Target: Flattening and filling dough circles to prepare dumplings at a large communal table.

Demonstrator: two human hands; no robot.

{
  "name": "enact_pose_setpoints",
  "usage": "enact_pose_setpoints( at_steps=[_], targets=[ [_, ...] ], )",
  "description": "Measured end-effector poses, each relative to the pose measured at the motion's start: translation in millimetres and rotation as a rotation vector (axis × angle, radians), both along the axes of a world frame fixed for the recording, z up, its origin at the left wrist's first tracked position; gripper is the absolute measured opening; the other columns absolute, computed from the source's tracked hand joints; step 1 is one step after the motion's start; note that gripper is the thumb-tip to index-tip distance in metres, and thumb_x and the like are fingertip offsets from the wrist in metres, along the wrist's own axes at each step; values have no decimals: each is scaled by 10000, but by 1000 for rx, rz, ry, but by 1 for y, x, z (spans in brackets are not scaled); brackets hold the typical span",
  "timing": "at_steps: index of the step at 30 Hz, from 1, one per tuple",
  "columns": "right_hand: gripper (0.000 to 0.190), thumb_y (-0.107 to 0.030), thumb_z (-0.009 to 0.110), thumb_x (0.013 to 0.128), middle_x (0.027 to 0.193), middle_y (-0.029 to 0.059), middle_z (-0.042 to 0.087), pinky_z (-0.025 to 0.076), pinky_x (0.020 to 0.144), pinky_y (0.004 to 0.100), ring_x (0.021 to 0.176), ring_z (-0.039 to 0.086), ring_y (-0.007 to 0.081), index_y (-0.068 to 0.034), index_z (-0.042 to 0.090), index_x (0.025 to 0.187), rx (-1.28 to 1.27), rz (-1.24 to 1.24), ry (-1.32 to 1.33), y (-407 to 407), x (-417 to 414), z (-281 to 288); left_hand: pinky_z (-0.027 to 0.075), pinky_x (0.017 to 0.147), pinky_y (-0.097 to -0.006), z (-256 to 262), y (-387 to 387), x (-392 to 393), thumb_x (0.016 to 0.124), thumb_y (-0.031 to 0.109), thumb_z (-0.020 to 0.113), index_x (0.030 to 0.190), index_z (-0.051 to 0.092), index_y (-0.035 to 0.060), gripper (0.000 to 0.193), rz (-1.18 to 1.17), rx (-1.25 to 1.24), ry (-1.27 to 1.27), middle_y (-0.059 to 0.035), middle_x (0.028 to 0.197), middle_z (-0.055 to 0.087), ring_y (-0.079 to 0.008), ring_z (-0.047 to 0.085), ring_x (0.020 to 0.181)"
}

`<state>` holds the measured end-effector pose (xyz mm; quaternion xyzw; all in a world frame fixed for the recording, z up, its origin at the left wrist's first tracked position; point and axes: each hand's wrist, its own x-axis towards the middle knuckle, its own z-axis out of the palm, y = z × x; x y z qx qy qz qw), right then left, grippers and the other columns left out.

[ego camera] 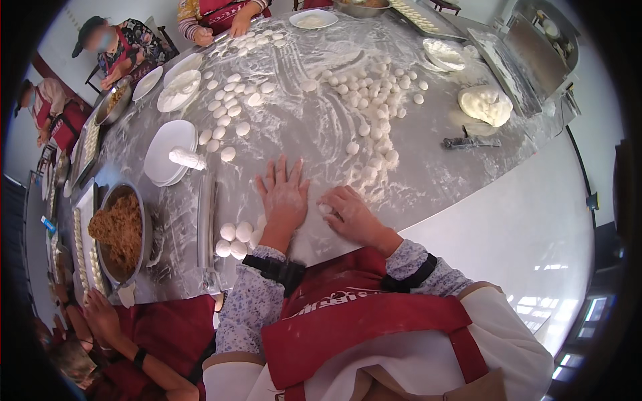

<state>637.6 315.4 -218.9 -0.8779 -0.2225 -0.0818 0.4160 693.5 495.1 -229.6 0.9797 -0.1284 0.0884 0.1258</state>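
Note:
My left hand (284,200) lies palm down on the floured steel table with its fingers spread; what may be under the palm is hidden. To its right, the curled fingers of my right hand (354,214) hold a small white dough ball (325,208) against the tabletop. Several flattened dough rounds (239,249) sit close to my left wrist, partly covered by the forearm. Ahead of my right hand, floured dough pieces (383,156) trail back to a larger heap of dough balls (366,90). More dough rounds (228,154) are scattered ahead and to the left.
A steel bowl of brown filling (123,235) stands left, beyond a metal rail (205,220). White plates (170,150) carry a floury roll (187,158). A large dough lump (485,105) and a black-handled scraper (471,142) lie right. Co-workers' hands (103,313) are at left and far side.

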Motion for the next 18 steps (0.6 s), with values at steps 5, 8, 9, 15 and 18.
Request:
enact_pose_setpoints(
  at_steps=[5, 8, 9, 15, 18],
  targets=[
    [345, -90, 677, 789, 1091, 152, 542, 429, 949, 437, 1064, 504, 362, -46, 575, 1116, 28, 46, 97, -4, -3, 15, 91, 1123, -631, 29, -25, -8, 958, 335, 473, 1501, 354, 224, 567, -10, -157, -148, -169, 1563, 248, -397, 194, 1443],
    [365, -70, 658, 778, 1106, 143, 541, 418, 954, 443, 1096, 493, 355, -50, 576, 1134, 2, -238, -123, -25, 3, 15, 83, 1124, -630, 64, -52, -12, 960, 354, 462, 1510, 338, 224, 579, -142, -267, -240, -180, 1569, 234, -418, 171, 1447],
    [365, -70, 658, 778, 1106, 143, 541, 418, 954, 443, 1096, 493, 355, -50, 576, 1134, -4, -240, -125, -33, 7, 18, 83, 1124, -630, 58, -59, -13, 960, 354, 462, 1510, 338, 224, 579, -144, -272, -241, -180, 1569, 234, -418, 171, 1447],
    [397, -61, 647, 713, 1167, 112, 553, 400, 964, 449, 1141, 476, 335, -54, 615, 1108, -383, -341, -184, -69, 34, 10, 43, 1128, -636, 4, -69, -14, 948, 424, 490, 1476, 409, 221, 571, -293, -58, -122, -137, 1582, 234, -373, 147, 1467],
    [320, -64, 642, 753, 1136, 108, 577, 442, 910, 408, 1088, 529, 288, -50, 629, 1073, -258, -383, -180, -70, 28, 14, 53, 1125, -645, 0, -57, -18, 938, 403, 509, 1468, 416, 210, 571, -269, -87, -55, -137, 1577, 238, -375, 156, 1462]
  ],
)
